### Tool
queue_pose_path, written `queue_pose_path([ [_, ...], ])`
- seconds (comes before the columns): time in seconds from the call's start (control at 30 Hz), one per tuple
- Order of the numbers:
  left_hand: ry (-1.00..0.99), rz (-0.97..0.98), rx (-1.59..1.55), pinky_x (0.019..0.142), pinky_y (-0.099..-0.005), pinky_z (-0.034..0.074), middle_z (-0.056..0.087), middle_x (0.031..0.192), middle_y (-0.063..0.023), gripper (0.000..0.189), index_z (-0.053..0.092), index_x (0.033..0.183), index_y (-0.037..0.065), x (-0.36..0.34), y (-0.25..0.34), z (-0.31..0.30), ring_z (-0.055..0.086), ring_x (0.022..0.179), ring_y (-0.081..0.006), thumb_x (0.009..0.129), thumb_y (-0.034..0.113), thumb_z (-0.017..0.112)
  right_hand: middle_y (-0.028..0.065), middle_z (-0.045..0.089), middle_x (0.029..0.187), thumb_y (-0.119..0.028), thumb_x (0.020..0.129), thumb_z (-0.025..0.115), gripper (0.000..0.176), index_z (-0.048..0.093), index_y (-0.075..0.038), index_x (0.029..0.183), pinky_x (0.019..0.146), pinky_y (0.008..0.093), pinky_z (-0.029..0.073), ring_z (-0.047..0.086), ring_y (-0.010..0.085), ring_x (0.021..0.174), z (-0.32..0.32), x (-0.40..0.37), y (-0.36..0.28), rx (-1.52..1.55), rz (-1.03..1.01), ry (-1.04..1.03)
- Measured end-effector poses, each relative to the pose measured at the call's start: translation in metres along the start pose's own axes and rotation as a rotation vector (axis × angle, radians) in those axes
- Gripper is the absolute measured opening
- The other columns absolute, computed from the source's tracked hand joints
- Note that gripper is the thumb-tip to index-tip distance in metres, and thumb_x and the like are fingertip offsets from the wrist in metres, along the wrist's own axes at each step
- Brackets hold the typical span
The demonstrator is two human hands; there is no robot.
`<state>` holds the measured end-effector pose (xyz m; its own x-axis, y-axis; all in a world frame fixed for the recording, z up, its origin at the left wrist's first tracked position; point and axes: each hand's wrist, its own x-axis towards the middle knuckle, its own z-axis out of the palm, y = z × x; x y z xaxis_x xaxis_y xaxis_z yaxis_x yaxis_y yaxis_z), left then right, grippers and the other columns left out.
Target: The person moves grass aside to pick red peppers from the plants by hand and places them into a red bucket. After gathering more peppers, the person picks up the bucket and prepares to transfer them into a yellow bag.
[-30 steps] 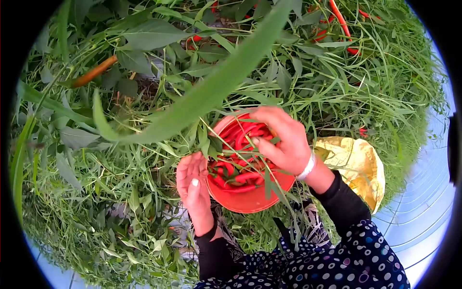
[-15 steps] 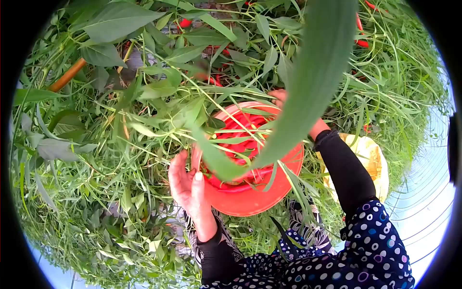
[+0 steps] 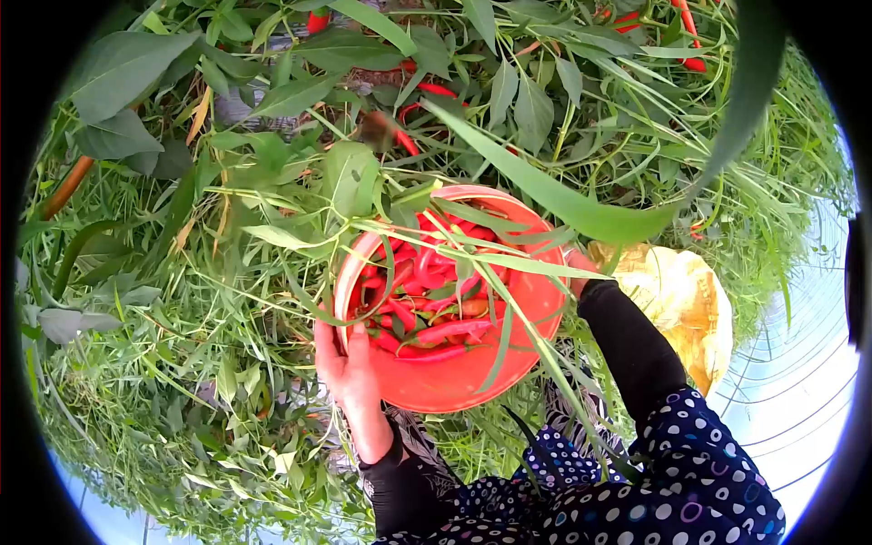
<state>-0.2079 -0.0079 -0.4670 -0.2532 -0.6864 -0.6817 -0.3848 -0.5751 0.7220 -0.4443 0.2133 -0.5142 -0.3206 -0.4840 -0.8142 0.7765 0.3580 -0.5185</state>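
Observation:
A red plastic bowl [image 3: 454, 377] holds several red chillies [image 3: 427, 331] among green leaves. My left hand [image 3: 350, 381] grips the bowl's left rim, thumb against the outside wall. My right arm in a black sleeve [image 3: 627, 341] reaches to the bowl's right rim. Only a sliver of my right hand [image 3: 578, 271] shows there, behind grass blades and the rim, so its fingers are hidden. Long grass blades lie across the bowl's mouth.
Dense chilli plants and grass surround the bowl. Ripe red chillies [image 3: 413, 123] hang just above it and more chillies [image 3: 690, 41] at the top right. A yellow bag [image 3: 677, 304] lies to the right. An orange stem [image 3: 68, 186] crosses the left.
My right hand left the chillies inside the bowl, reached up past the far rim, then came back to the right rim. The bowl now sits higher and its mouth faces the camera more.

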Motion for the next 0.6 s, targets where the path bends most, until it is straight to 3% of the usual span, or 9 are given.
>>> queue_pose_path([
  [0.07, 0.112, 0.242, 0.418, 0.093, -0.0320, 0.038, 0.053, 0.118, -0.0142, 0.046, 0.045, 0.124, -0.004, -0.005, -0.005, -0.009, 0.052, 0.106, -0.0205, 0.080, 0.002, 0.058, 0.0093, 0.058, 0.112, -0.015, 0.089, 0.051, 0.042, 0.043, 0.000, 0.127, 0.087, 0.0284, 0.045, 0.056, 0.0169, 0.100, -0.002, 0.010, 0.010, 0.022, 0.024, 0.024],
  [0.13, 0.168, 0.423, 0.338, 0.086, -0.0305, 0.045, 0.053, 0.119, -0.0132, 0.038, 0.048, 0.121, -0.003, -0.016, 0.026, -0.008, 0.055, 0.103, -0.0188, 0.084, 0.005, 0.055, 0.0093, 0.059, 0.111, -0.014, 0.089, 0.051, 0.042, 0.043, 0.000, 0.127, 0.087, 0.0284, 0.045, 0.056, 0.0170, 0.100, -0.004, 0.016, 0.015, 0.044, 0.031, 0.040],
  [0.2, -0.051, 0.620, 0.389, 0.096, -0.0390, 0.039, 0.053, 0.118, -0.0170, 0.035, 0.052, 0.114, -0.005, -0.020, 0.062, -0.002, 0.050, 0.111, -0.0266, 0.084, 0.013, 0.058, 0.0094, 0.059, 0.111, -0.014, 0.089, 0.051, 0.042, 0.043, 0.000, 0.127, 0.087, 0.0284, 0.045, 0.056, 0.0170, 0.100, -0.003, 0.017, 0.019, 0.070, 0.047, 0.049],
  [0.27, -0.317, 0.805, 0.502, 0.093, -0.0449, 0.038, 0.055, 0.110, -0.0180, 0.032, 0.060, 0.102, 0.000, -0.005, 0.102, 0.031, 0.051, 0.105, -0.0338, 0.080, 0.024, 0.063, 0.0095, 0.059, 0.111, -0.014, 0.089, 0.051, 0.042, 0.043, 0.001, 0.127, 0.087, 0.0284, 0.045, 0.057, 0.0171, 0.100, -0.002, 0.016, 0.021, 0.080, 0.055, 0.051],
  [0.33, -0.530, 0.987, 0.598, 0.098, -0.0445, 0.034, 0.053, 0.117, -0.0192, 0.040, 0.056, 0.112, -0.002, 0.026, 0.124, 0.077, 0.045, 0.116, -0.0357, 0.086, 0.028, 0.055, 0.0096, 0.059, 0.111, -0.014, 0.088, 0.051, 0.042, 0.043, 0.001, 0.127, 0.087, 0.0284, 0.045, 0.057, 0.0172, 0.099, -0.002, 0.015, 0.022, 0.082, 0.062, 0.049],
  [0.4, -0.622, 0.989, 0.917, 0.095, -0.0405, 0.037, 0.054, 0.117, -0.0163, 0.041, 0.057, 0.111, -0.001, 0.070, 0.112, 0.108, 0.049, 0.112, -0.0342, 0.086, 0.031, 0.054, 0.0097, 0.059, 0.111, -0.014, 0.088, 0.051, 0.042, 0.043, 0.001, 0.127, 0.087, 0.0284, 0.046, 0.057, 0.0173, 0.099, -0.003, 0.018, 0.022, 0.080, 0.065, 0.049],
  [0.47, -0.646, 0.190, 0.777, 0.090, -0.0361, 0.042, 0.055, 0.117, -0.0132, 0.041, 0.056, 0.114, 0.001, 0.116, 0.094, 0.101, 0.054, 0.106, -0.0307, 0.087, 0.031, 0.054, 0.0098, 0.059, 0.111, -0.013, 0.088, 0.051, 0.042, 0.043, 0.001, 0.127, 0.087, 0.0283, 0.046, 0.057, 0.0174, 0.099, -0.004, 0.021, 0.025, 0.083, 0.073, 0.043],
  [0.53, -0.674, 0.047, 0.929, 0.084, -0.0339, 0.046, 0.055, 0.116, -0.0126, 0.041, 0.054, 0.117, 0.003, 0.188, 0.011, 0.030, 0.058, 0.096, -0.0293, 0.086, 0.031, 0.054, 0.0099, 0.059, 0.111, -0.013, 0.088, 0.051, 0.042, 0.043, 0.001, 0.127, 0.086, 0.0283, 0.046, 0.057, 0.0175, 0.098, -0.005, 0.027, 0.029, 0.094, 0.081, 0.041],
  [0.6, -0.634, -0.093, 0.801, 0.090, -0.0345, 0.042, 0.059, 0.107, -0.0154, 0.043, 0.051, 0.120, 0.006, 0.164, -0.056, -0.036, 0.055, 0.105, -0.0294, 0.085, 0.031, 0.050, 0.0100, 0.059, 0.110, -0.013, 0.088, 0.051, 0.042, 0.044, 0.001, 0.127, 0.086, 0.0283, 0.046, 0.057, 0.0175, 0.098, -0.008, 0.030, 0.033, 0.098, 0.090, 0.049],
])
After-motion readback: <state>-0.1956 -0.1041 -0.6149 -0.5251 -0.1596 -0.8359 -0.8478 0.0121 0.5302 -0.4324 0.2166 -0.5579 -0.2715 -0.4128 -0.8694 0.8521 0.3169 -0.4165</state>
